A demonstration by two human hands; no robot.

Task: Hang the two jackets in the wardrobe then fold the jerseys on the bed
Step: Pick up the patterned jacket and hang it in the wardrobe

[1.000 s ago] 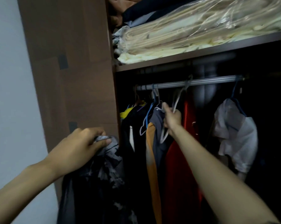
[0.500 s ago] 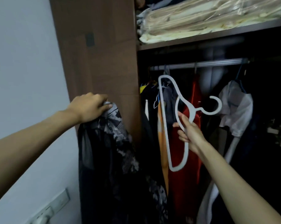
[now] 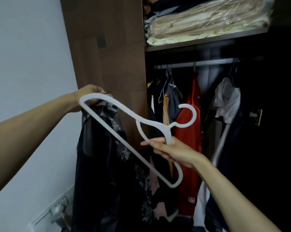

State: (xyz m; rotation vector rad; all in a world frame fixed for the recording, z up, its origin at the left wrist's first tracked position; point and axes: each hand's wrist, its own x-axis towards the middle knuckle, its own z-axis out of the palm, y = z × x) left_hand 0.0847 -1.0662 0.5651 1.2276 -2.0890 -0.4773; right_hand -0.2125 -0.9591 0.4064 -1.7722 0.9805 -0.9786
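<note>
My left hand (image 3: 89,95) grips the dark jacket (image 3: 104,164) by its collar beside the wardrobe; right hand (image 3: 173,150) fingers curl round the white hanger (image 3: 124,109). I'd slide one shoulder in first.

My two arms are bare, with no sleeves showing. My left hand (image 3: 88,97) and right hand (image 3: 173,150) wear nothing.

The left arm was stretched forward from the left edge, and the left hand (image 3: 89,96) was raised and clenched around the top of the dark jacket (image 3: 99,156). The right hand (image 3: 171,150) was held lower, its fingers closed on the white hanger (image 3: 124,111) near the neck.
</note>
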